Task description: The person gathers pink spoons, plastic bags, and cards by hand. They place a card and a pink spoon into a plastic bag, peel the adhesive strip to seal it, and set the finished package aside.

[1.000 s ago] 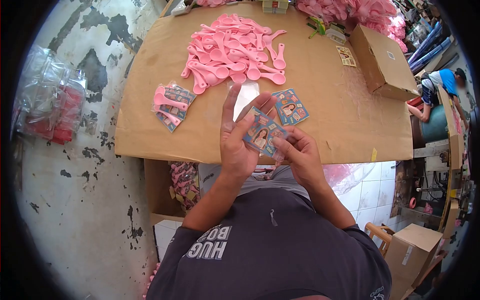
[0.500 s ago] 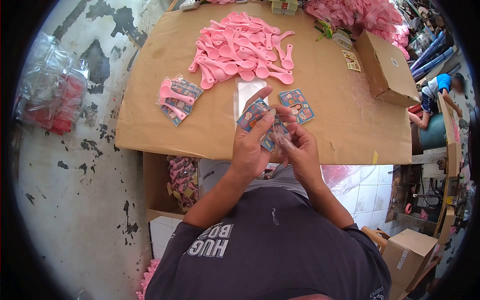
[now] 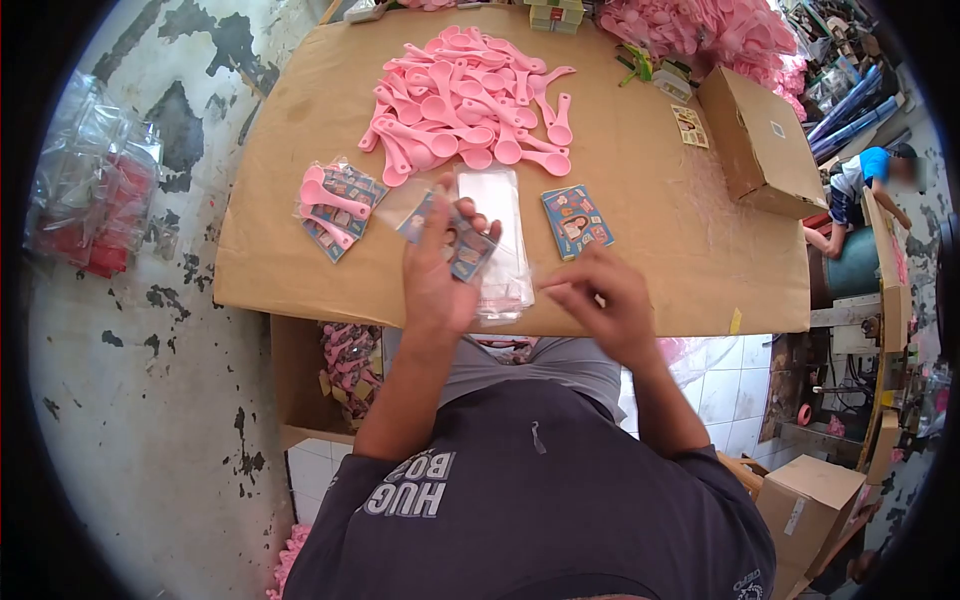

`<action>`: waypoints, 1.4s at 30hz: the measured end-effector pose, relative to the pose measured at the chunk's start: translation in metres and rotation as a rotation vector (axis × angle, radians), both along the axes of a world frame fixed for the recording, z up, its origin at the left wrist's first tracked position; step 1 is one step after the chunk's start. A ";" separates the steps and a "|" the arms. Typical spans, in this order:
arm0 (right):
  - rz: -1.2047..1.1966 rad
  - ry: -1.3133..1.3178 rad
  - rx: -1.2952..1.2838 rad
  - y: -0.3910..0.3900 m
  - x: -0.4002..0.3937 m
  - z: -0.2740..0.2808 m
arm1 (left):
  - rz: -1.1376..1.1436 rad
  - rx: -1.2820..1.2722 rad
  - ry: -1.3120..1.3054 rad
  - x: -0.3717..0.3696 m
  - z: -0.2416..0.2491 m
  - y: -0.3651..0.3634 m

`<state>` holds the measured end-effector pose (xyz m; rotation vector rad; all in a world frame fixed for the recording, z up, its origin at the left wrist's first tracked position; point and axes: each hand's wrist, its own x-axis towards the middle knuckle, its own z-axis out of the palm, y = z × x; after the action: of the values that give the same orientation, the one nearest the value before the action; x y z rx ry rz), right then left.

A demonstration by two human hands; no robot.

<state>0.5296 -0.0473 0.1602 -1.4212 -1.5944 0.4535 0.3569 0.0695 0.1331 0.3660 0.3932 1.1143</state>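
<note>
My left hand (image 3: 440,280) is closed on a blue printed card in a clear plastic bag (image 3: 468,258), held over the table left of the clear bag stack. My right hand (image 3: 610,305), slightly blurred, has its fingers curled and pinched near the table's front edge. Whether anything is in that pinch I cannot make out. Beneath and between the hands lies the stack of clear plastic bags (image 3: 495,215). A stack of blue printed cards (image 3: 577,222) lies just beyond my right hand. On the left, pink spoons (image 3: 335,203) rest with bagged blue cards (image 3: 355,185).
A large heap of pink measuring spoons (image 3: 465,105) covers the far middle of the brown table (image 3: 680,270). A cardboard box (image 3: 765,150) stands at the right, near bagged pink items (image 3: 690,35). Another person (image 3: 860,190) is at far right. Below the table, an open box holds packed spoons (image 3: 350,365).
My hands have moved apart. The left has gone leftward with the bagged card, and the right has let go of it and moved lower right. The view has shifted slightly.
</note>
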 end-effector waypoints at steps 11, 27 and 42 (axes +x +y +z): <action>-0.490 -1.113 0.139 0.130 0.143 -0.003 | 0.057 0.003 -0.087 -0.025 -0.020 0.010; 0.064 -0.821 -0.076 0.148 0.156 -0.013 | 0.335 0.112 -0.011 -0.037 -0.005 0.032; 0.101 0.671 -0.363 -0.002 0.019 0.000 | 0.241 0.392 -0.122 0.014 0.026 0.015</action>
<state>0.5484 -0.0490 0.1599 -1.2535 -1.0648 1.1882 0.3710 0.0841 0.1587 0.6026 0.1094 1.4463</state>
